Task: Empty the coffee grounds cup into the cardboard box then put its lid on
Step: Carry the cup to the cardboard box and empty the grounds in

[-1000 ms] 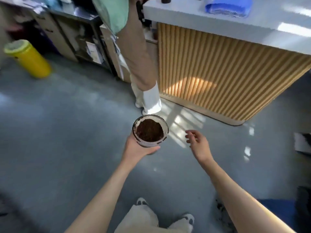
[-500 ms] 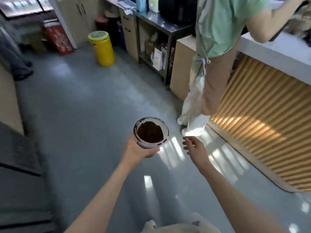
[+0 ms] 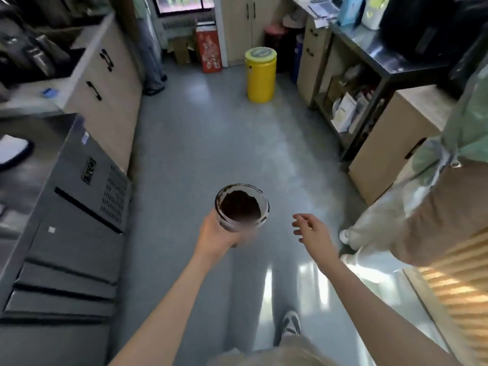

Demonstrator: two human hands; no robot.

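The left hand (image 3: 219,236) wrapped the coffee grounds cup (image 3: 241,208), upright and nearly full, out over the floor (image 3: 211,143). The right hand (image 3: 313,231) hung empty beside it, fingers loosely spread. A cardboard box (image 3: 182,50) stood far up the aisle, left of the yellow bin (image 3: 260,72). Carrying well likely meant keeping the rim level and steering clear of the person (image 3: 427,207) standing on the right.
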